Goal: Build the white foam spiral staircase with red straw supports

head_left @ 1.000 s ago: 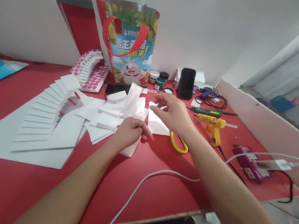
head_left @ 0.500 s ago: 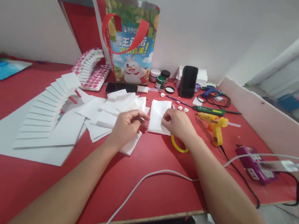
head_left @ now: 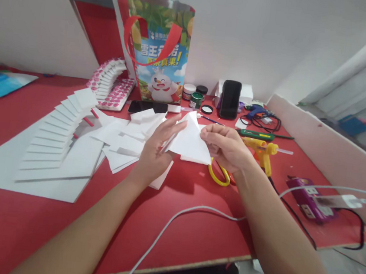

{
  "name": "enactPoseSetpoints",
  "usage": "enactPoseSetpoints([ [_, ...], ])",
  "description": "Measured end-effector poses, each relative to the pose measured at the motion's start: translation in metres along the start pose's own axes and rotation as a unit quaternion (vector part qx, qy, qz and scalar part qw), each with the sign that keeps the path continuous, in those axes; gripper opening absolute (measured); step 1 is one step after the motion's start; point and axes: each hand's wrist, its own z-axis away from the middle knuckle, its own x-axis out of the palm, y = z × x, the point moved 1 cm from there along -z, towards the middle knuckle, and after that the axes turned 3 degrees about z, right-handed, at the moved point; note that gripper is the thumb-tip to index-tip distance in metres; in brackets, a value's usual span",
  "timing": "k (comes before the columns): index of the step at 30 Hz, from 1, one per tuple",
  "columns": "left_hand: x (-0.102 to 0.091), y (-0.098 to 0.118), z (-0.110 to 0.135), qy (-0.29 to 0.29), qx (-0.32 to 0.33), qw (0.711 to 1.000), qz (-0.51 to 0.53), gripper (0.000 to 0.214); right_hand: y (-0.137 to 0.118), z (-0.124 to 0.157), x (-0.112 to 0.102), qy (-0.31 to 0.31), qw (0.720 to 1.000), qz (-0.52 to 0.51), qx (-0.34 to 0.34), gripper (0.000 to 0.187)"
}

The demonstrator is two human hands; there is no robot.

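Both my hands hold one white paper sheet (head_left: 189, 143) lifted a little above the red table (head_left: 193, 225). My left hand (head_left: 157, 150) supports its left edge with fingers stretched along the paper. My right hand (head_left: 226, 148) pinches its right edge with curled fingers. A loose heap of white paper pieces (head_left: 130, 142) lies just left of my left hand. Yellow-handled scissors (head_left: 218, 175) lie on the table under my right hand.
A fanned stack of white strips (head_left: 55, 141) lies on a big white sheet at left. A printed bag (head_left: 157, 49), paint jars (head_left: 195, 97), two phones, a yellow glue gun (head_left: 263, 152), a purple power strip (head_left: 307, 202) and a white cable (head_left: 174, 223) surround the hands.
My right hand picked the white sheet up off the table and raised it. My left hand opened and came over to take its left edge.
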Motion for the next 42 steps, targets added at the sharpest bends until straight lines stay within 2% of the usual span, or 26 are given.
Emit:
enactPoseSetpoints([
  [2,-0.003,0.005,0.000,0.042,-0.022,0.999,0.007,0.028,-0.001,-0.001,-0.004,-0.005,1.000,-0.004,-0.024,0.028],
  [4,-0.006,0.009,0.000,0.088,-0.067,0.994,0.004,0.021,-0.003,0.000,-0.008,-0.003,0.996,0.015,-0.088,0.032],
  [6,-0.008,0.012,0.000,0.141,-0.126,0.982,0.000,0.022,-0.006,0.002,-0.008,-0.019,0.988,0.059,-0.145,0.048],
  [9,-0.009,0.018,-0.001,0.206,-0.181,0.961,-0.033,0.030,-0.006,0.010,0.004,-0.078,0.976,0.135,-0.154,0.084],
  [11,-0.009,0.022,-0.002,0.202,-0.179,0.959,-0.089,0.032,-0.002,0.014,0.016,-0.093,0.971,0.172,-0.135,0.093],
  [12,-0.009,0.024,-0.003,0.186,-0.173,0.960,-0.115,0.035,0.001,0.015,0.021,-0.082,0.971,0.188,-0.125,0.089],
  [14,-0.009,0.024,-0.004,0.148,-0.173,0.966,-0.124,0.034,0.007,0.014,0.028,-0.012,0.968,0.227,-0.109,0.067],
  [16,-0.009,0.019,-0.005,0.130,-0.198,0.970,-0.056,0.024,0.011,0.009,0.026,0.070,0.962,0.245,-0.097,0.045],
  [17,-0.010,0.016,-0.006,0.135,-0.218,0.967,-0.003,0.020,0.013,0.007,0.023,0.100,0.964,0.229,-0.093,0.041],
  [20,-0.011,0.005,-0.009,0.179,-0.283,0.930,0.153,0.033,0.013,-0.001,0.009,0.139,0.980,0.107,-0.093,0.043],
  [22,-0.010,0.001,-0.011,0.190,-0.296,0.914,0.203,0.047,0.013,-0.005,0.001,0.148,0.983,0.040,-0.104,0.045],
  [25,-0.007,0.003,-0.010,0.161,-0.252,0.935,0.192,0.081,0.014,-0.009,-0.004,0.153,0.983,0.005,-0.106,0.048],
  [27,-0.007,0.005,-0.008,0.141,-0.215,0.955,0.145,0.092,0.014,-0.009,-0.005,0.147,0.985,0.010,-0.090,0.054],
  [29,-0.009,0.004,-0.006,0.145,-0.196,0.965,0.093,0.087,0.014,-0.008,-0.007,0.136,0.987,0.043,-0.068,0.068],
  [31,-0.012,-0.001,-0.004,0.166,-0.189,0.967,0.050,0.069,0.012,-0.006,-0.010,0.124,0.985,0.103,-0.059,0.086],
  [33,-0.016,-0.007,-0.004,0.192,-0.175,0.965,0.024,0.046,0.010,-0.005,-0.014,0.111,0.977,0.163,-0.086,0.092],
  [35,-0.019,-0.011,-0.005,0.208,-0.154,0.966,0.015,0.028,0.009,-0.005,-0.018,0.104,0.963,0.209,-0.136,0.073],
  [38,-0.020,-0.011,-0.007,0.193,-0.136,0.972,0.012,0.021,0.011,-0.007,-0.023,0.109,0.950,0.240,-0.170,0.035],
  [42,-0.022,-0.005,-0.007,0.160,-0.143,0.977,-0.015,0.023,0.009,-0.006,-0.025,0.092,0.965,0.208,-0.132,0.032],
])
